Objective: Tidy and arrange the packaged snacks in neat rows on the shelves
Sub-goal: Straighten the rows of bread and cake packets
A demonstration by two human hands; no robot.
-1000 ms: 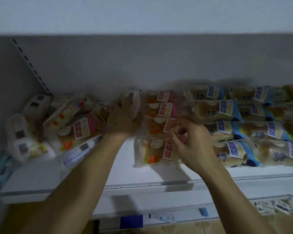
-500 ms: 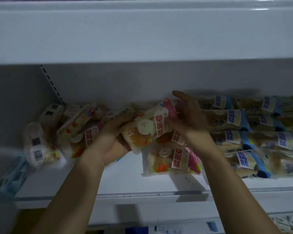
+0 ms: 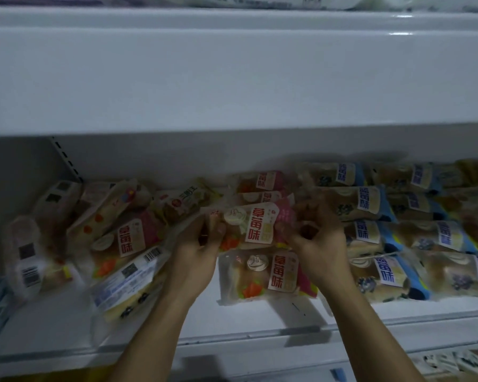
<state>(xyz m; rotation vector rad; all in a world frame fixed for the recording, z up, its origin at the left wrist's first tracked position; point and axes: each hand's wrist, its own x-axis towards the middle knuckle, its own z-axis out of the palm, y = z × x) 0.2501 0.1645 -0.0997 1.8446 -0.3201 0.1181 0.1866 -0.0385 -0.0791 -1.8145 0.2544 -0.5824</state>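
Observation:
A pink-labelled strawberry snack pack lies level between both hands, in the column of like packs. My left hand grips its left end and my right hand pinches its right end. Another pink pack lies in front of it on the white shelf, and two more sit behind. Neat rows of blue-labelled packs fill the shelf to the right. On the left lies a loose heap of mixed packs, among them a tilted pink one.
The heap on the left includes barcode-side-up packs and a pale pack leaning near the front edge. The upper shelf's white front overhangs closely. The shelf's back wall stands behind the packs. A lower shelf edge carries price tags.
The pink pack went from tilted and raised in both hands to lying level in the pink column. My view has tipped upward, showing the upper shelf.

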